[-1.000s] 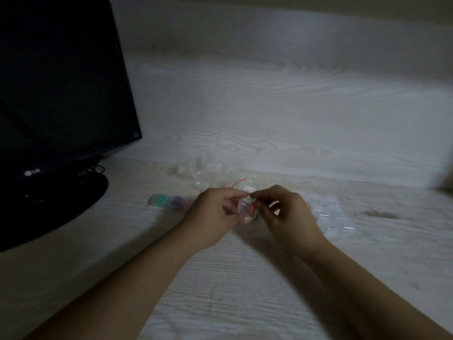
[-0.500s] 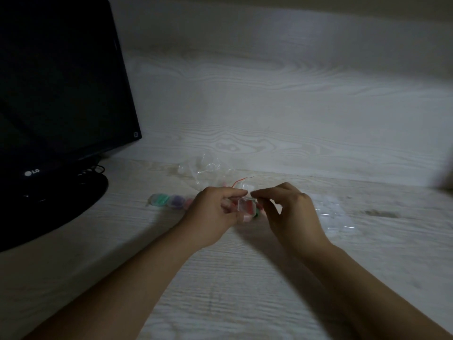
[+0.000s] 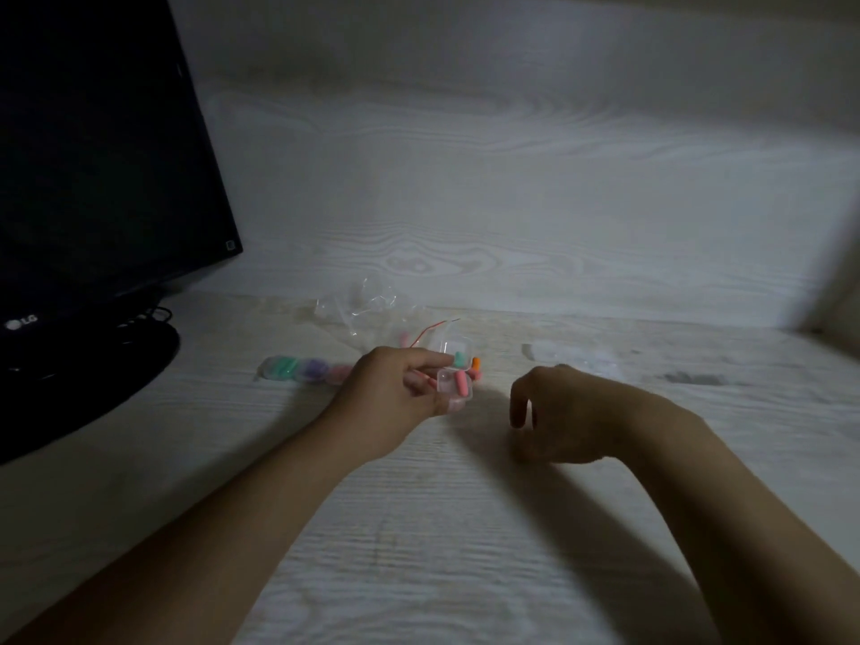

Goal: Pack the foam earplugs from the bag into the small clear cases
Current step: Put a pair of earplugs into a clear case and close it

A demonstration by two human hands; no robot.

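My left hand (image 3: pixel 395 388) holds a small clear case (image 3: pixel 455 372) with its lid standing open; a pink earplug lies in its base and a teal one shows behind the lid. An orange earplug (image 3: pixel 475 363) lies on the desk just right of the case. My right hand (image 3: pixel 563 412) hovers apart from the case, to its right, fingers hanging loosely curled and holding nothing. The clear bag (image 3: pixel 372 314) with a red seal strip lies behind my left hand. A row of filled cases (image 3: pixel 302 370) with green, purple and pink earplugs sits left of it.
A black monitor (image 3: pixel 102 146) on its stand (image 3: pixel 93 365) fills the left side. A pile of empty clear cases (image 3: pixel 572 356) lies behind my right hand. A pale wood-grain back panel (image 3: pixel 512 202) rises behind the desk (image 3: pixel 465 551).
My right hand has let go of the case and drawn away to the right and nearer me. The case's lid now stands open in my left hand.
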